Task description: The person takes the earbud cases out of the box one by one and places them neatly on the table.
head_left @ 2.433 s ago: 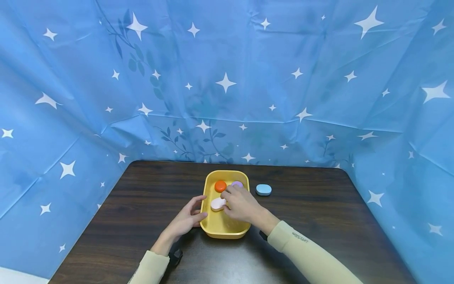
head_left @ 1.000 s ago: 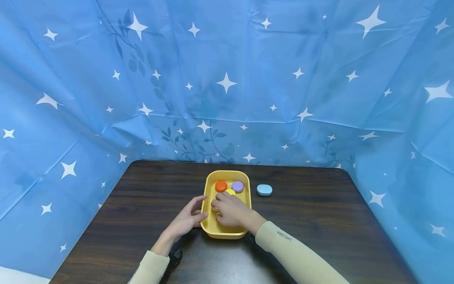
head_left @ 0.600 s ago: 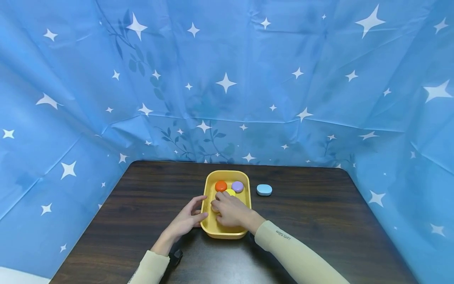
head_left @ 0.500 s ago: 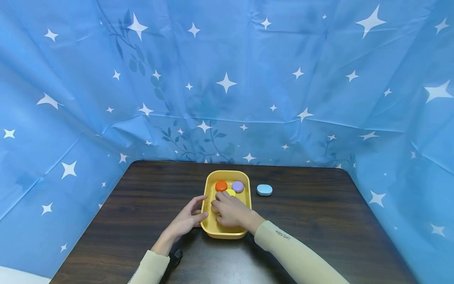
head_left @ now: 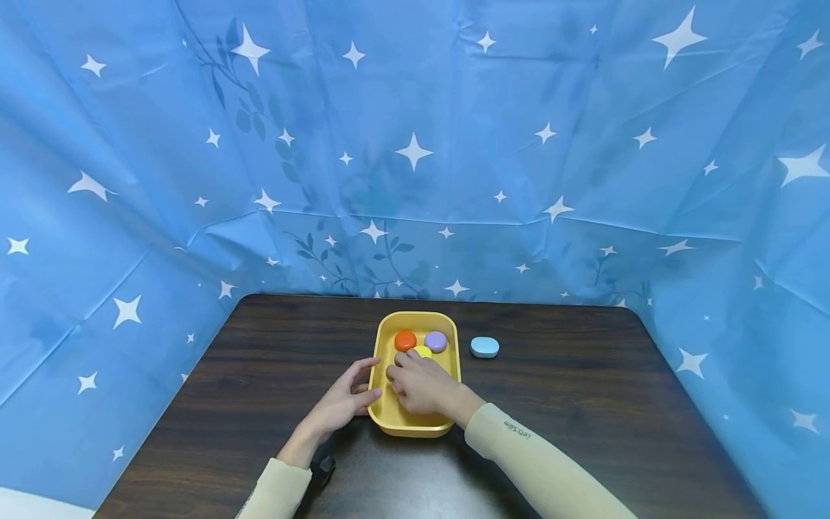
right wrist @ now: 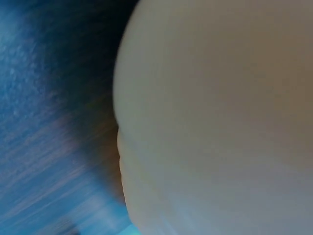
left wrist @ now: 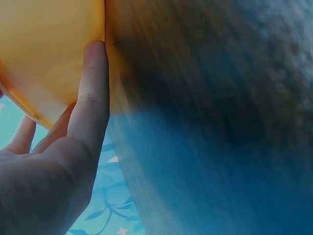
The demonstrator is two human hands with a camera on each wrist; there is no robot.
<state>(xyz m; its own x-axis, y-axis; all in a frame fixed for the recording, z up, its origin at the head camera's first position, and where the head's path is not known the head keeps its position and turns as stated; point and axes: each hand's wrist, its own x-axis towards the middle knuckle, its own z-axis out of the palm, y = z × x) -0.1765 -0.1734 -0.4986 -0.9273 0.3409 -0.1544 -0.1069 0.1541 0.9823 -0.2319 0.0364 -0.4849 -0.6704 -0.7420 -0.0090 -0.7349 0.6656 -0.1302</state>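
Observation:
In the head view, a yellow tray [head_left: 415, 429] stands on the dark wooden table. My left hand [head_left: 342, 395] rests against its left side, thumb and forefinger tips at the rim; the left wrist view has a straight digit [left wrist: 93, 88] along the yellow wall. Inside the tray, my right hand [head_left: 428, 388] grips a pale pink oval piece with curled fingers, which now hide it. Just beyond those fingers a round yellow piece [head_left: 423, 352] shows partly. Farther back lie an orange round piece [head_left: 405, 340] and a purple piece [head_left: 436, 341].
A light blue oval piece [head_left: 484, 347] lies on the table [head_left: 558, 389] right of the tray. Behind the table hangs a blue cloth [head_left: 415, 180] with white stars. The right wrist view is mostly filled by a blurred pale surface [right wrist: 210, 122].
My right hand has moved left and toward me within the tray, over the pale pink oval piece, uncovering the yellow and purple pieces. During the last second both hands have stayed almost still.

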